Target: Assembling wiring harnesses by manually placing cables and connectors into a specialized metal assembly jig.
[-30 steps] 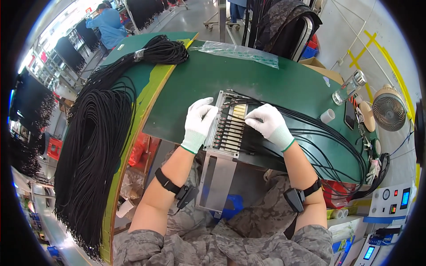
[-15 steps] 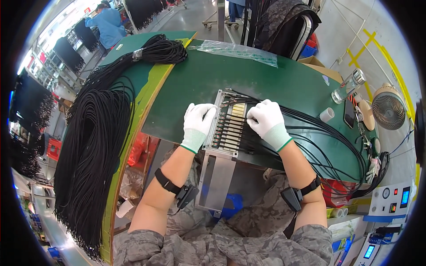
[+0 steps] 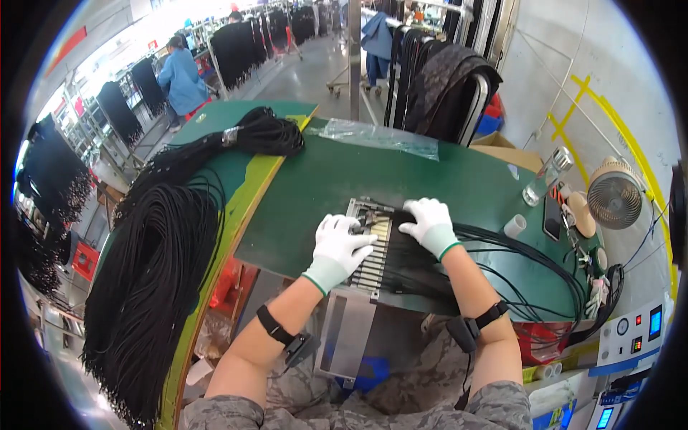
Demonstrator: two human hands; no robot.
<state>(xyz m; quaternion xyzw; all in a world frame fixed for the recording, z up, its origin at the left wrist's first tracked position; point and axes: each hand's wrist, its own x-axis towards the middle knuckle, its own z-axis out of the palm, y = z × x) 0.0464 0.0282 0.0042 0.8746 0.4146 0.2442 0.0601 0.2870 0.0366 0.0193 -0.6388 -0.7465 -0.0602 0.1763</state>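
On the far left of the green workbench (image 3: 315, 179), a thick mass of black cables (image 3: 154, 287) is draped over the table's yellow-edged side, and a bound coil of the same cable (image 3: 265, 136) is laid near the back corner. Further back on the left, a person in a blue top (image 3: 183, 79) is seen at another bench.

Near the front edge of the bench, a slotted metal fixture (image 3: 373, 247) with a row of pale comb-like teeth is set, and a grey metal plate (image 3: 347, 340) is hung below it over the table edge. The left hand (image 3: 340, 244), in a white glove, is laid flat on the left part of the fixture, fingers spread and nothing grasped. The right hand (image 3: 430, 223), also gloved in white, is pressed palm-down on the bundle of black wires (image 3: 416, 261) that is seated in the fixture's slots; its fingers are bent over the wires, but whether any wire is pinched cannot be told.

From the fixture, the wires are fanned out to the right in a long loop (image 3: 545, 279) across the bench. A clear plastic bag (image 3: 380, 136) is laid at the back of the bench, a clear bottle (image 3: 545, 179) and a small white cup (image 3: 514, 226) are stood to the right, and a small round fan (image 3: 615, 195) is placed at the far right.
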